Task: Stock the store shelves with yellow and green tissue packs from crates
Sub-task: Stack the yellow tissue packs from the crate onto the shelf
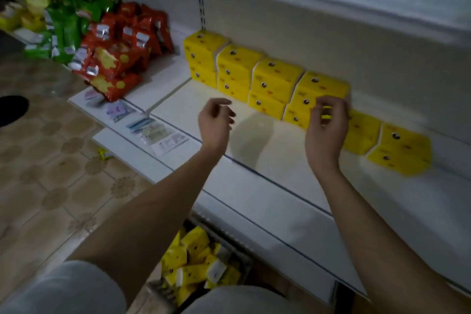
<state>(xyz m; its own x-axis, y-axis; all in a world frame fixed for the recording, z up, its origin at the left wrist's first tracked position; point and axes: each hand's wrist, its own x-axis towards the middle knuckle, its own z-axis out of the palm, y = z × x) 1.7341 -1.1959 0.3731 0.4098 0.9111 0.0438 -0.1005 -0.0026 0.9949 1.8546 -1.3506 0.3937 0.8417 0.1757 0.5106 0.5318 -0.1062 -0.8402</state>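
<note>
Yellow tissue packs [274,83] stand in a row of two-high stacks along the back of the white shelf [254,186]. Two more single yellow packs [400,149] lie further right. My right hand [327,127] hovers in front of the fourth stack [313,89], its fingers loosely curled close to the pack fronts and gripping nothing that I can see. Over the bare shelf to the left, my left hand [215,122] is also loosely curled and empty. Below the shelf, between my knees, a crate [244,257] holds several loose yellow packs [193,260].
Red snack bags [119,51] and green bags [66,30] are piled on the shelf to the left. Small flat sachets [142,125] lie along the shelf's front edge. Tiled floor [51,160] spreads out on the left.
</note>
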